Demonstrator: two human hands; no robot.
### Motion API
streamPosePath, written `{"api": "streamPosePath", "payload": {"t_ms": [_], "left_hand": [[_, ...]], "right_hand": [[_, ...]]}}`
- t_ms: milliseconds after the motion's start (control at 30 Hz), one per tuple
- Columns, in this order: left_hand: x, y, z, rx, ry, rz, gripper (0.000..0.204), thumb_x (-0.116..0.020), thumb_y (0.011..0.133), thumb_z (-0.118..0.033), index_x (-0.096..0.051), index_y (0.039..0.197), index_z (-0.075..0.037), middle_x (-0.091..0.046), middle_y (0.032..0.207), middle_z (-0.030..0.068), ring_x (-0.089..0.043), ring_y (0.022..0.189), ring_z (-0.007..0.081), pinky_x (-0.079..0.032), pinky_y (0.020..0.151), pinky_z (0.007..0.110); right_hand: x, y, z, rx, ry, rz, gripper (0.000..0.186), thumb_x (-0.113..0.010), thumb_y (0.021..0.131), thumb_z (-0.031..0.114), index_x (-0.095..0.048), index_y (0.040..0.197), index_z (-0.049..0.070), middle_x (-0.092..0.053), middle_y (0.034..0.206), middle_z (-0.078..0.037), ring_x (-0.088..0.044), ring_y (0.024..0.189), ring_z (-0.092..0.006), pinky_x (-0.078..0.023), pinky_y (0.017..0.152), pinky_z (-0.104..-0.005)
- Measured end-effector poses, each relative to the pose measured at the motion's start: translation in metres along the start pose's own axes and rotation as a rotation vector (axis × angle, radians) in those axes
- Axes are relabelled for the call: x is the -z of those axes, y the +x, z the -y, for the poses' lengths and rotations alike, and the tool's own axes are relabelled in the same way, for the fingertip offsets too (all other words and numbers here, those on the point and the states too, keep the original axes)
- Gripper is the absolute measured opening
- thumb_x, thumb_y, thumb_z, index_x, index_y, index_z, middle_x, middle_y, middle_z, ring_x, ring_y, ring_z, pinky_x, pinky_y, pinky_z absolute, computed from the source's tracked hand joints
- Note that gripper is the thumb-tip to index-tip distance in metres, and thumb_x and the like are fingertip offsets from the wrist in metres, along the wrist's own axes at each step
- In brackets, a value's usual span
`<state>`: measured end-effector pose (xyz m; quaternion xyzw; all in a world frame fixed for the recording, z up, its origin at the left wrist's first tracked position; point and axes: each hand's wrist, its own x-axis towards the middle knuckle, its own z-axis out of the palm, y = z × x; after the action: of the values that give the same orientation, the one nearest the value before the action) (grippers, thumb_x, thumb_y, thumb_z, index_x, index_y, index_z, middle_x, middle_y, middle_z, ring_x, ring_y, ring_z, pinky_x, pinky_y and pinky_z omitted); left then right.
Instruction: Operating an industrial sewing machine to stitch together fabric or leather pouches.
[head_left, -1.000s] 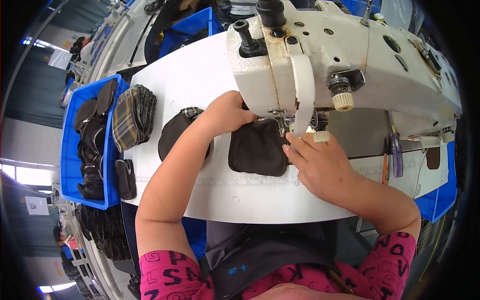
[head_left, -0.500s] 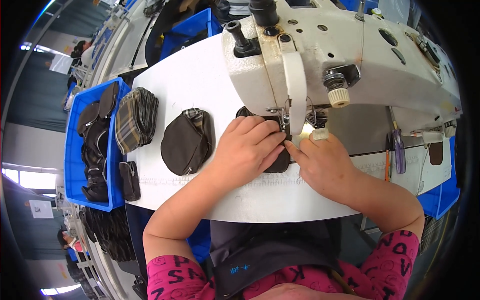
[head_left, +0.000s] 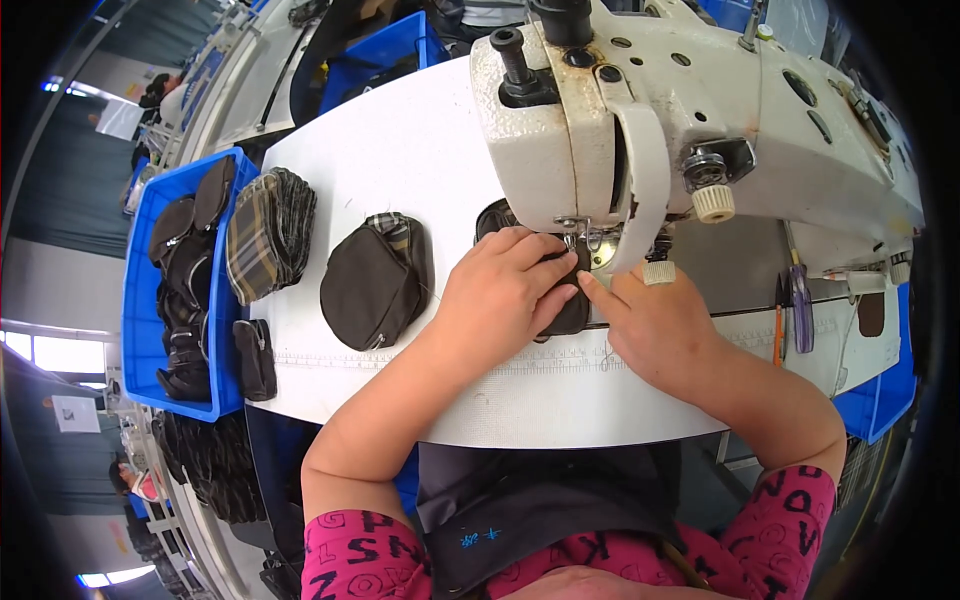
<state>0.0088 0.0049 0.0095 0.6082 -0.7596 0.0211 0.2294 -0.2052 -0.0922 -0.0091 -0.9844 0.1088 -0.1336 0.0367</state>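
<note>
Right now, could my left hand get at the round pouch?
Probably yes: the round pouch lies left of your left hand, with nothing apparent standing between, though that hand would first have to leave the dark pouch.

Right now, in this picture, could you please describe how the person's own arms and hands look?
The left hand and right hand are both bare, without gloves, and no ring shows on the visible fingers. The forearms are uncovered, with no watch or bracelet in sight. The sleeves are short, bright pink and printed with large dark letters.
</note>
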Motion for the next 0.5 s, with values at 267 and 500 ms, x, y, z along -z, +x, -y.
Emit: {"api": "streamPosePath", "payload": {"t_ms": [267,500], "left_hand": [[-0.003,0.002,0.004,0.019,-0.044,0.01,0.034,-0.082,0.081,-0.02,-0.078,0.113,-0.009,-0.07,0.115,0.0058,-0.065,0.106,0.0271,-0.055,0.091,0.039],[-0.004,0.0,0.002,0.002,0.0,0.028,0.026,-0.081,0.08,-0.015,-0.077,0.106,-0.013,-0.067,0.115,0.0038,-0.065,0.105,0.0256,-0.058,0.084,0.036]], "right_hand": [[-0.006,-0.001,-0.005,0.002,-0.058,-0.051,0.052,-0.073,0.077,0.012,-0.071,0.129,0.004,-0.065,0.078,-0.003,-0.061,0.082,-0.0242,-0.047,0.071,-0.0377],[-0.003,0.004,-0.013,-0.042,0.143,-0.043,0.041,-0.072,0.075,0.012,-0.076,0.115,0.005,-0.065,0.077,-0.004,-0.063,0.078,-0.0275,-0.049,0.068,-0.0412]]}}
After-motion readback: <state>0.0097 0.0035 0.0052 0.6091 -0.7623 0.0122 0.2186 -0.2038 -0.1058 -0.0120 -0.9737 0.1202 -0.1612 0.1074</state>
